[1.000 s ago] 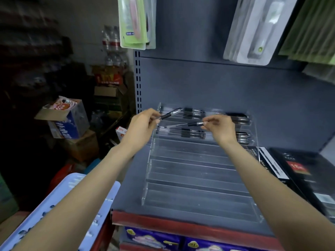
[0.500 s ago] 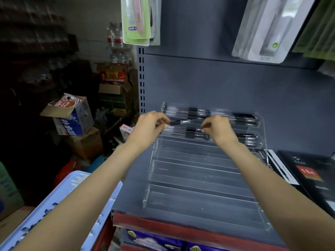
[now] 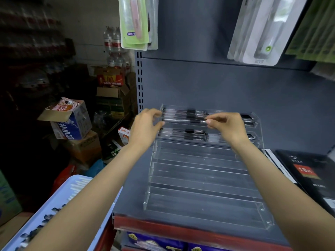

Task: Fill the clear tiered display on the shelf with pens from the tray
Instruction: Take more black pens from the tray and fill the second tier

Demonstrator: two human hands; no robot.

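Head view: both arms reach forward to the top tier of the clear tiered display (image 3: 203, 180) at the shelf's (image 3: 130, 196) back. The right hand (image 3: 229, 127) pinches one pen (image 3: 183, 120) near its end; the left hand (image 3: 145, 126) hovers at the other end, fingers loosely curled, holding nothing. Two upper tiers hold pens, too blurred to count. The blue tray (image 3: 59, 205) sits by the shelf's front-left corner.

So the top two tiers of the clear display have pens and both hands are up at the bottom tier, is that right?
Not quite. The head view shows the left hand and right hand at the top tier of the clear display, on a pen. The top two tiers do hold pens.
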